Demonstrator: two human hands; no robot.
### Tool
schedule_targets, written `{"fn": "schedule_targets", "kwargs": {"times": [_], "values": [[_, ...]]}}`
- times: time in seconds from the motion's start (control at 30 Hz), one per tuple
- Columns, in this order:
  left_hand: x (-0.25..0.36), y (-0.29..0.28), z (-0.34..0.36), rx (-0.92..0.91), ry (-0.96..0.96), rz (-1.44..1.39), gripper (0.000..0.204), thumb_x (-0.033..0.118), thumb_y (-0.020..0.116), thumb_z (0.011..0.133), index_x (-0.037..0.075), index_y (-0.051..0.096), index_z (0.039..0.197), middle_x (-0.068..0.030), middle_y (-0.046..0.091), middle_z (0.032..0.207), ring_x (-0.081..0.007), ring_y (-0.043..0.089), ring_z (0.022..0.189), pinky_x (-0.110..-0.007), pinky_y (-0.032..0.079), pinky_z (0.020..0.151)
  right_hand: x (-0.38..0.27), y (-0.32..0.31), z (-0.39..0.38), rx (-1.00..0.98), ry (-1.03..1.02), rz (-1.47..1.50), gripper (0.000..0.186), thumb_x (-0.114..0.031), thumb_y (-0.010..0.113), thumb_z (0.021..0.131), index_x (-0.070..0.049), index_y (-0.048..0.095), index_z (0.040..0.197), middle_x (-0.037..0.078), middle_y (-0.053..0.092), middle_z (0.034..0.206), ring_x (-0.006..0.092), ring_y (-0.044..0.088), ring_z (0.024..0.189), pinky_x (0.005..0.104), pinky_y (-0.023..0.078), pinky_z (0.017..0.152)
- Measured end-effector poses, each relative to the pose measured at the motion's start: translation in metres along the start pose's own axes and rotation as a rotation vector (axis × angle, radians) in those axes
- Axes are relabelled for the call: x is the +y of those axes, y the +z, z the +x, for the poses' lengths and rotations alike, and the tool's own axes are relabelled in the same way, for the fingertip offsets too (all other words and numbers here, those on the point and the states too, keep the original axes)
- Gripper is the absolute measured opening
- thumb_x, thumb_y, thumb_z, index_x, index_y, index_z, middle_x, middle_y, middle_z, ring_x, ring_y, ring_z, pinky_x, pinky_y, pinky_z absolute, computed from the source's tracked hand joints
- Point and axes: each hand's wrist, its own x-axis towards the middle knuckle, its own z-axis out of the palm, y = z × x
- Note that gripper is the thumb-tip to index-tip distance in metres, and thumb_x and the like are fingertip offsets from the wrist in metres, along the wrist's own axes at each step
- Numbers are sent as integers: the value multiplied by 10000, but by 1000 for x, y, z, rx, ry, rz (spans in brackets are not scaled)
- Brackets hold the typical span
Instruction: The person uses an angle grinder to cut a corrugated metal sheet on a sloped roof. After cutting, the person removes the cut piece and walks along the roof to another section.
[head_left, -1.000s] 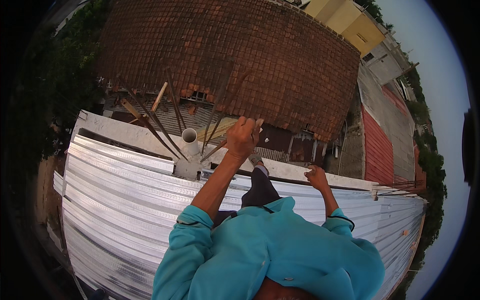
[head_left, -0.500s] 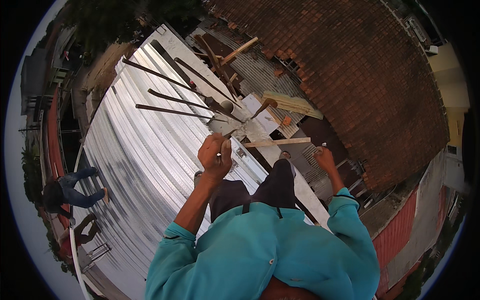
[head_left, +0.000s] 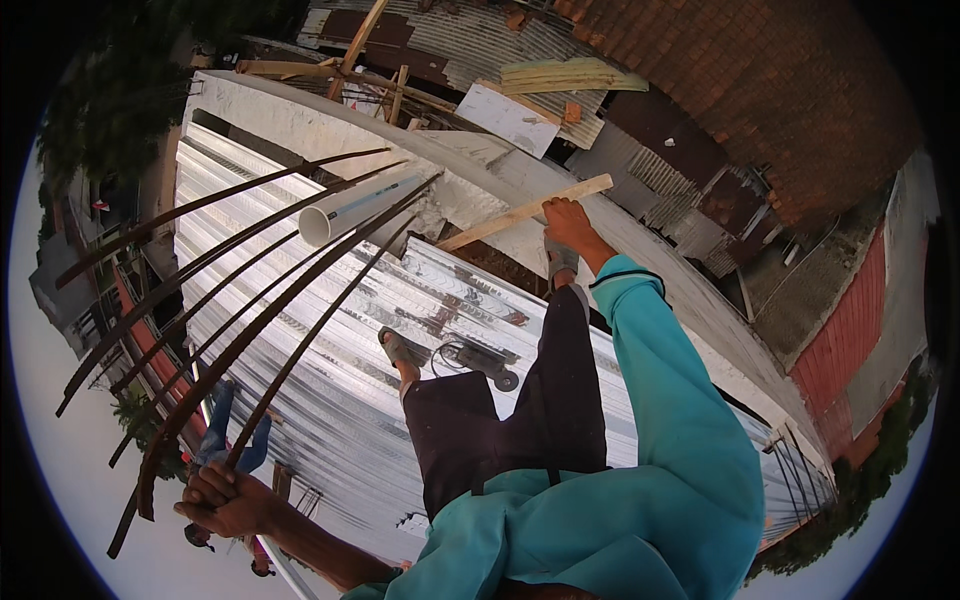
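Fingers (head_left: 207, 487) of the left hand (head_left: 235, 505) are curling inward where a thin, rust-brown steel bar (head_left: 302, 365) is ending; I cannot tell whether they are gripping it or only lying in front. The right hand (head_left: 572, 222) is hanging half-curled over a pale, narrow wooden plank (head_left: 500, 222), and I cannot tell whether it is touching. From the left hand, the bar is running to the pale concrete beam (head_left: 700, 320), beside other rusty bars fanning out leftward. Among them a white, round plastic pipe (head_left: 372, 203) is protruding. Around the feet, silvery ribbed metal decking (head_left: 350, 400) is covering much of the area; I am judging that part largely laid. The bars are standing bare, and gaps are remaining along the beam. At far left, a co-worker in blue trousers (head_left: 222, 425) is showing.
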Motion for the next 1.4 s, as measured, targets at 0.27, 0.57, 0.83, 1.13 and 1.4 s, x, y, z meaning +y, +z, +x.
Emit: {"fn": "schedule_targets", "kwargs": {"times": [0.27,0.57,0.83,1.13,1.4], "values": [[-1,-45,23,-308,126,101,348,288,333,1071,123,377,768,1,314,631,-136,316,549,-317,328,538,86,148,77,2,-186,-391,348,-148,726,761,-90,625,1089,78,630,1039,238,599,1046,411,436,902],[-11,-7,6,-148,289,199,439,239,212,1092,179,265,661,59,215,511,-98,167,380,-225,235,305,114,206,138,-355,-276,-273,308,-151,735,726,-56,641,1004,105,672,950,254,662,912,372,512,813],[-5,-39,13,-60,344,287,346,295,333,1071,58,478,863,-45,459,694,-157,429,580,-312,377,521,112,209,139,-223,-374,-312,284,-162,716,710,-31,659,956,123,679,937,266,671,894,366,524,779],[-376,-101,-311,-1194,-551,1233,535,113,748,799,24,528,1279,-195,509,1328,-363,513,1214,-434,409,1029,113,218,149,-237,-381,-351,301,-170,720,694,-28,657,952,138,679,947,281,674,911,369,531,789],[-669,-53,-425,-2509,258,1386,391,194,668,853,44,653,1214,-135,671,1200,-316,607,1183,-480,362,1096,115,210,146,-232,-401,-325,299,-135,691,688,-22,651,963,157,675,938,294,681,875,385,545,776]]}}
